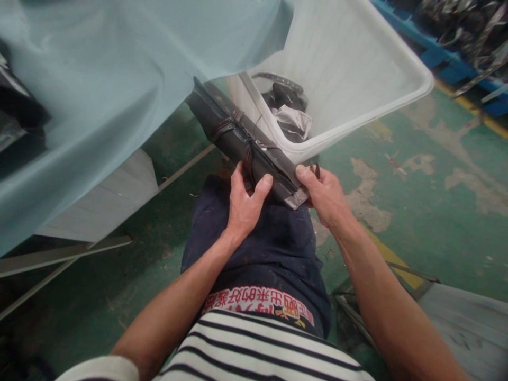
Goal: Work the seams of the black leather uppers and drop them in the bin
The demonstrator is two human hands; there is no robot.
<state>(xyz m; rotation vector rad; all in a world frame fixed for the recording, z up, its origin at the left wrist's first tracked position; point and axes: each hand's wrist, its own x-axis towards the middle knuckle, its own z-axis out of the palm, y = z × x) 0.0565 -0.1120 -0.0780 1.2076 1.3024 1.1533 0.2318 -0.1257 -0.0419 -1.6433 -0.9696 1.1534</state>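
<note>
Floor [416, 222]: green-painted concrete, paint worn off in patches, with a yellow line [391, 259] running past the right forearm. Workshop setting, blue racking [436, 47] along the top right edge.

Light-blue sheet [99, 79] fills the upper left, draped over a white panel [115, 196].

White tub [337, 63] upper right, tilted in view, near rim just beyond the knees. Inside at the bottom are dark parts [283, 95] and a crumpled silvery piece [296, 123].

Person is seated, dark trousers [270, 248].

Dark bundle [234, 132]: long flat strips tied round the middle with cord [248, 145]. It lies diagonally, near end over the lap, far end reaching up to the sheet's edge, and it crosses the tub's near corner.

Left hand [244, 203]: gripping the bundle from below-left just behind the cord, thumb laid across the top.

Right hand [323, 193]: clamped on the near end of the bundle, thumb on its top edge. Two small dark tips [315, 168] stick up past the knuckles; can't tell what they are.
</note>
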